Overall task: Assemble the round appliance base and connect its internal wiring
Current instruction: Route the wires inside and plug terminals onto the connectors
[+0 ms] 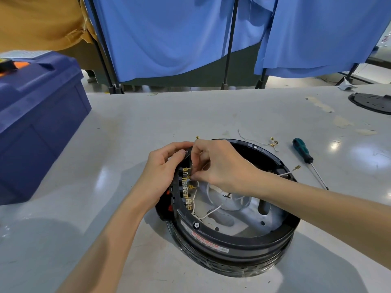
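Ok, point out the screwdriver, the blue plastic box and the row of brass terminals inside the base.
screwdriver (303,150): head view, on its green handle.
blue plastic box (42,123): head view, on its side wall.
row of brass terminals (186,192): head view, on a tab mid-row.

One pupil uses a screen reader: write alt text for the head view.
Two hands work on a round black base on a table: the left hand grips its rim, the right hand pinches a brass connector at a row of terminals inside. White wires lie loose in it; a green screwdriver lies to its right, a blue box far left.
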The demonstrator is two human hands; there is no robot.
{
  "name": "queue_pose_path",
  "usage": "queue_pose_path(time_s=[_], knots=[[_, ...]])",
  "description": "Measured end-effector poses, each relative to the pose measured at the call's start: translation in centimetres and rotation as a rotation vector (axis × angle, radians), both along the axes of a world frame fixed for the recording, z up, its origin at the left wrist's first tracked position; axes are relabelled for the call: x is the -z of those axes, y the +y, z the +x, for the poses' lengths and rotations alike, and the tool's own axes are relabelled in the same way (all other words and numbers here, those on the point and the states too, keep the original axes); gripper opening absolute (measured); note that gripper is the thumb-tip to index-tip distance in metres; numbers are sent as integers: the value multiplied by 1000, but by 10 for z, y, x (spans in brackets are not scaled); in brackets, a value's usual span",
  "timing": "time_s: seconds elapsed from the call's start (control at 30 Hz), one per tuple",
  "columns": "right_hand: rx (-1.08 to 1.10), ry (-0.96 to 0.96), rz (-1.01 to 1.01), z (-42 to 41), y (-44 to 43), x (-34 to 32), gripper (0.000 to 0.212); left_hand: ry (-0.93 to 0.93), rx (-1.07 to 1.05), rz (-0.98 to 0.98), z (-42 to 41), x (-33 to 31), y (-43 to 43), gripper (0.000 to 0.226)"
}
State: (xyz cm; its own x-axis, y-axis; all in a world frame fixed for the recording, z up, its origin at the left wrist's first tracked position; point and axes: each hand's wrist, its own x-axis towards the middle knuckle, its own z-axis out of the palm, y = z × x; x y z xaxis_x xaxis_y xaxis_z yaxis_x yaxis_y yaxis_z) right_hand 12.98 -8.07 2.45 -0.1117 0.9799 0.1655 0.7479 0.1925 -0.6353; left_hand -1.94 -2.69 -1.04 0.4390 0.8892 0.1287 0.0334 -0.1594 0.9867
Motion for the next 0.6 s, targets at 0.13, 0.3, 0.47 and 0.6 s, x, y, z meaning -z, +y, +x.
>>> queue_pose_path(time_s=[0.13, 0.3, 0.47, 0.6], knots=[[-4, 3, 3, 0, -1, -1, 37, -6, -7, 7, 1, 0, -1, 30], [0, -7, 3, -1, 0, -2, 34, -6, -36, 15, 3, -1, -2, 30], [27, -11, 26, -6, 0, 2, 33, 9, -46, 32, 4, -2, -3, 30], [56, 1, 72, -13, 0, 8, 35, 14, -52, 30, 5, -1, -2, 32]])
